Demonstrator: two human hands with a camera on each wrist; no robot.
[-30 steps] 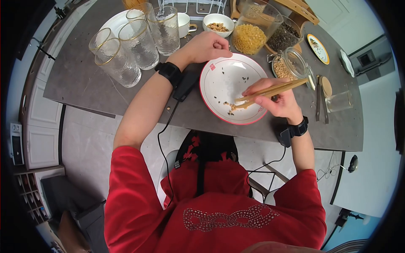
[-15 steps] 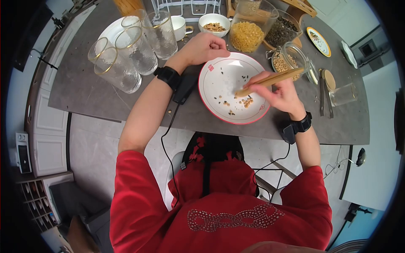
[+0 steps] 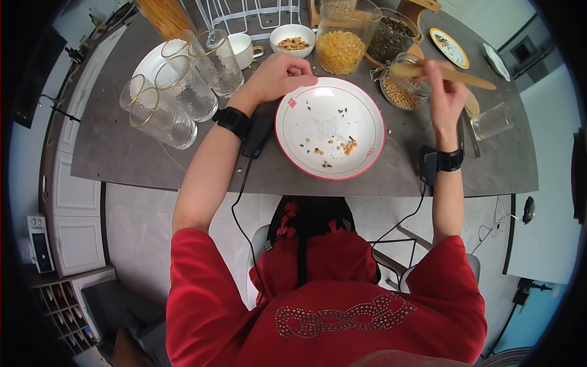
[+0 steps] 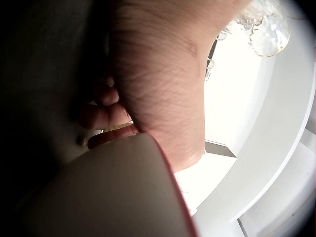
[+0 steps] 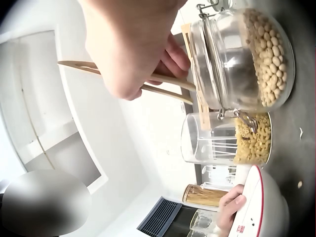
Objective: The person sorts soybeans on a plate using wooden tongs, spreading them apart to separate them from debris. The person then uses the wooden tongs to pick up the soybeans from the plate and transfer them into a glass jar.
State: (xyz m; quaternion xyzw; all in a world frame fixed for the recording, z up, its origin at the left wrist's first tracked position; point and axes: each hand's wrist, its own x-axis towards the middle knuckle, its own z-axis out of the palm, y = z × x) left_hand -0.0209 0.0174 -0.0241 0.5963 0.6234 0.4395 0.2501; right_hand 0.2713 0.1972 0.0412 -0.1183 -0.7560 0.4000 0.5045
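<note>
My left hand point(image 3: 278, 77) point(image 4: 158, 74) holds the upper-left rim of a white, red-edged bowl point(image 3: 330, 101) point(image 4: 113, 182). Inside the bowl lie a small cluster of pale beans point(image 3: 349, 147) and scattered dark bits. Away from it, on the right, my right hand point(image 3: 445, 98) point(image 5: 131, 44) grips wooden tongs point(image 3: 468, 77) point(image 5: 165, 91) above an open glass jar of beans point(image 3: 402, 95) point(image 5: 269, 64). In the right wrist view the two prongs stand apart at the jar's mouth, with no bean visible between them.
Several gold-rimmed glasses point(image 3: 186, 88) stand at the left. Behind the bowl are a cup point(image 3: 243, 52), a small nut bowl point(image 3: 293, 35), a pasta jar point(image 3: 341, 52) and a dark-filled jar point(image 3: 392, 38). An empty glass point(image 3: 491, 120) lies at the right.
My right hand has moved the tongs from the bowl up and right to the bean jar. Beans stay clustered in the bowl. My left hand keeps its hold on the rim.
</note>
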